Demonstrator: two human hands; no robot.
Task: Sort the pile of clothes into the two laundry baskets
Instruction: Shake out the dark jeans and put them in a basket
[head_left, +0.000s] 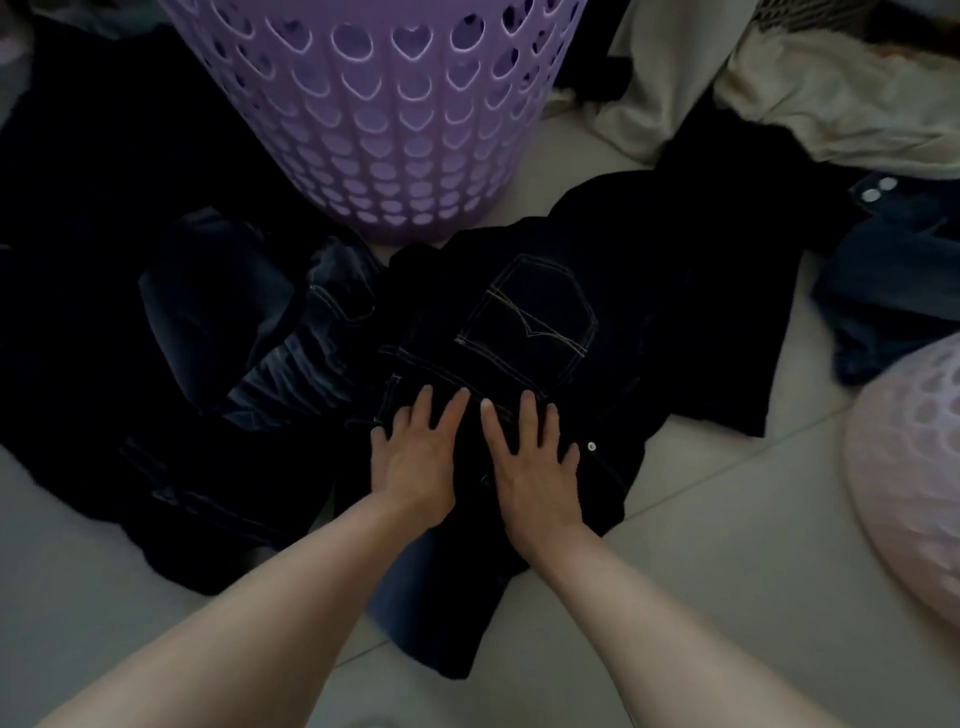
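A pair of dark jeans (540, 322) with a stitched back pocket lies on the tiled floor in front of me. My left hand (415, 452) and my right hand (530, 457) rest flat on its waistband, side by side, fingers spread and straight. Straight ahead stands a purple laundry basket (374, 114) with heart-shaped holes. A pale pink basket (914, 467) lies tipped at the right edge. More dark clothes (223, 332) are heaped to the left.
Cream and white garments (810, 104) lie at the upper right. A dark blue garment with snap buttons (893, 270) sits at the right. Bare pale floor tiles (727, 545) show at the lower right and lower left.
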